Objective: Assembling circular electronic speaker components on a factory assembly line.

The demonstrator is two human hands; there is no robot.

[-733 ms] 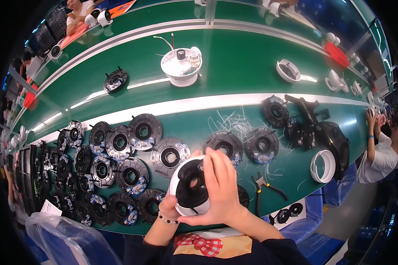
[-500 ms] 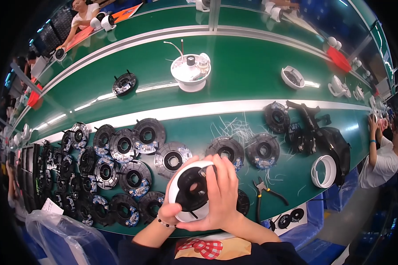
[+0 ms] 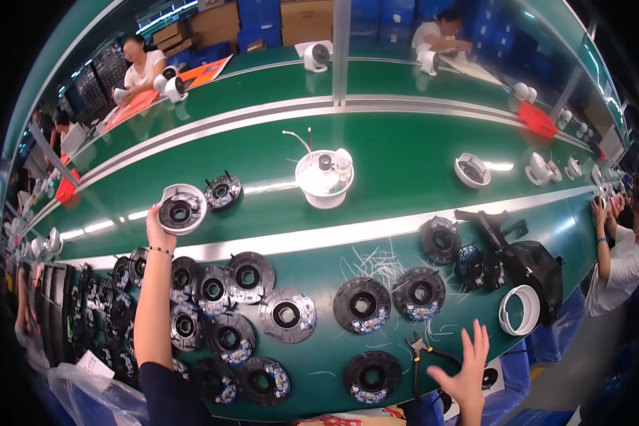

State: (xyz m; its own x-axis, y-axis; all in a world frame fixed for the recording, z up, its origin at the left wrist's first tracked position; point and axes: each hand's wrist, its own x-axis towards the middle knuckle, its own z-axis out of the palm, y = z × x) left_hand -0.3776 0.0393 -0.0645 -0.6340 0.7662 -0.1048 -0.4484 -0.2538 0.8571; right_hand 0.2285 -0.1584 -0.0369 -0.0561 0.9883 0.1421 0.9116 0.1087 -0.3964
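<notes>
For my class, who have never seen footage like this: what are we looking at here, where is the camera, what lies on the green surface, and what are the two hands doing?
The camera sits on a worker's head and looks down through a fisheye lens, so straight edges bend. No robot is here, only a person's bare hands. The left hand reaches forward and holds a round white housing with a black centre over the green conveyor belt. The right hand is open and empty, hovering near black-handled pliers. Many black round parts lie on the near bench, with cut white wire scraps and a white ring. On the belt stands a white bowl-shaped unit with wires. Other people work at the far edges.
</notes>
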